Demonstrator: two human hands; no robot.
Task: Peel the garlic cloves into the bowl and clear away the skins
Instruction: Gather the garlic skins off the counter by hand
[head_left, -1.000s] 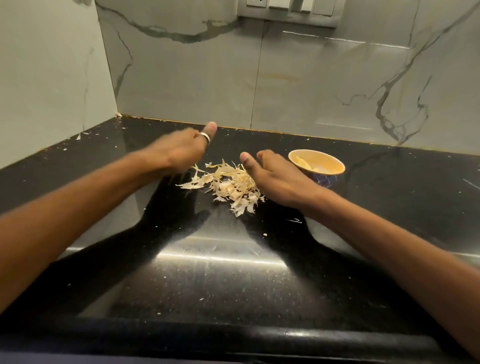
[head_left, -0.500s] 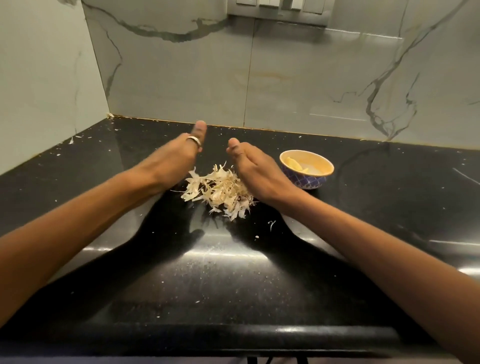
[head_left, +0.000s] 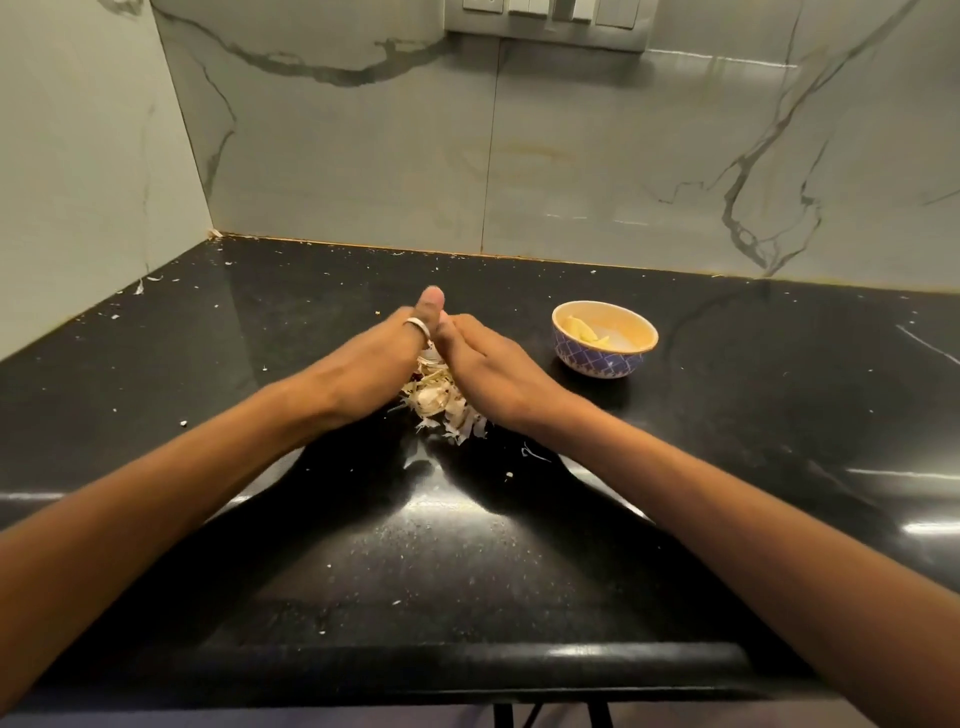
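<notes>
Both forearms angle in toward each other. The left hand (head_left: 374, 364) and right hand (head_left: 493, 374) stand on edge, palms facing, fingers straight. Fingertips (head_left: 431, 300) touch at the far end, with the wrists set apart.

No readable text or labels appear anywhere.

Dim, warm light falls from above and behind the camera, throwing dark forearm shadows across the glossy black bench (head_left: 727, 415), which shows streaky glare. Wide-angle bending curves the edges, and the fingertips look slightly motion-blurred.
</notes>
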